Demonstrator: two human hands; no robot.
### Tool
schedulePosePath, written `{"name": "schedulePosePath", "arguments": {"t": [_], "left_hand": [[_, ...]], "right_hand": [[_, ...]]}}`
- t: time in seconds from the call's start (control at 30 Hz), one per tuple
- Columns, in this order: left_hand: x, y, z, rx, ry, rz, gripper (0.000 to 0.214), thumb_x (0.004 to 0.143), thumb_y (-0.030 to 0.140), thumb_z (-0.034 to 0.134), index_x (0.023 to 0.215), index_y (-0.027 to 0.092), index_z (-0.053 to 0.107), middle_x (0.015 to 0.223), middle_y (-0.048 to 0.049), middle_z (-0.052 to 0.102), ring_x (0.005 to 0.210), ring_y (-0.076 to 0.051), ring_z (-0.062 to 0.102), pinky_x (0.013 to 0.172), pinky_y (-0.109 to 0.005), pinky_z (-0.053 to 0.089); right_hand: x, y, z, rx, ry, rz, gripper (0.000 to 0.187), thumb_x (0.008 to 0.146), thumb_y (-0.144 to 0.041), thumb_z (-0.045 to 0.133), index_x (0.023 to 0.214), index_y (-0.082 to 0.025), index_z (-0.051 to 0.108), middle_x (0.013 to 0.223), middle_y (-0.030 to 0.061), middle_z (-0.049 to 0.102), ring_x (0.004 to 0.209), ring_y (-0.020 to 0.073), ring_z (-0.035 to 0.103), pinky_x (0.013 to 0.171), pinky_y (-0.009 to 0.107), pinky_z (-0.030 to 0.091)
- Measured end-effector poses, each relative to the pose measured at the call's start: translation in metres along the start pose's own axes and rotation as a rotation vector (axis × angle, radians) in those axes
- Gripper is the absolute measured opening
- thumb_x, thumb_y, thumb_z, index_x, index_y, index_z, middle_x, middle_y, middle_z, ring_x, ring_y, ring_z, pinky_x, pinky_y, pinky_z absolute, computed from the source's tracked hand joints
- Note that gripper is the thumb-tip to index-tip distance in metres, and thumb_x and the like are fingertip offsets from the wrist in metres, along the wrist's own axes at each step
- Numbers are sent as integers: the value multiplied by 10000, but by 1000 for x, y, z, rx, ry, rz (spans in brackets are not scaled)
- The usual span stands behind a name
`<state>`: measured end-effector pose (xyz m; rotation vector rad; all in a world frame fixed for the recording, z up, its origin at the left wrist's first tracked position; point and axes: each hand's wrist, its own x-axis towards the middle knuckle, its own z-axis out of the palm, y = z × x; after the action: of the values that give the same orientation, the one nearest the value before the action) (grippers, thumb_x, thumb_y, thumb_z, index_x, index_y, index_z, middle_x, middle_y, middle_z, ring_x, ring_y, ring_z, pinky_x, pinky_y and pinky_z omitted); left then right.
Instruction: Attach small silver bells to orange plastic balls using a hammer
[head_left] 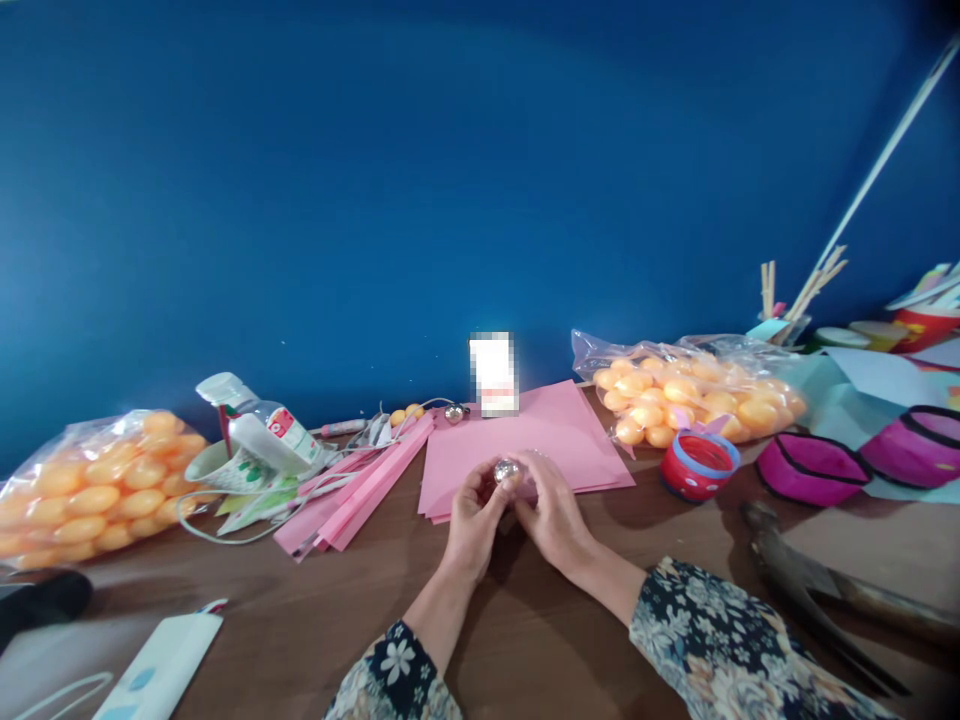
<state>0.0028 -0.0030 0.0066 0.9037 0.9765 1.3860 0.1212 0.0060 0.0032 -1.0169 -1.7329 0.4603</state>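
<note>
Nothing legible: red-and-white label (288, 428) on bottle (262, 411) too blurred to read

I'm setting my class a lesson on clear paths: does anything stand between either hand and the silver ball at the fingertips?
Nothing visible does. The left hand holds the ball at its fingertips; the right hand is close beside it, though contact there is unclear. The pink paper lies beyond, not between.

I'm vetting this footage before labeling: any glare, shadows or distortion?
Head view: bright glints on the silver ball in the left hand; head view: soft shadow on the table between it and the right hand; head view: pixelated patch before the wall; head view: hammer looks stretched, perhaps lens distortion.
</note>
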Motion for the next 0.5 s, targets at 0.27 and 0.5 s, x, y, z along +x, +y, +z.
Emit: {"name": "schedulePosePath", "arguments": {"t": [0.27,0.5], "left_hand": [[-1,2,2,5,-3,16,435,675,262,708,1079,167,578,1030,-83,660,939,-183,612,878,-318,441],[-1,2,1,7,-2,7,439,652,277,724,1061,173,601,1035,-79,666,948,-190,610,854,-305,450]], "right_hand": [[0,1,0,-12,4,28,450,689,-25,515,1101,-205,498,1065,71,584,1010,226,521,894,405,437],[1,-1,0,-4,-4,23,420,704,-33,513,1085,-211,509,1046,70,590,999,232,522,885,416,437]]}}
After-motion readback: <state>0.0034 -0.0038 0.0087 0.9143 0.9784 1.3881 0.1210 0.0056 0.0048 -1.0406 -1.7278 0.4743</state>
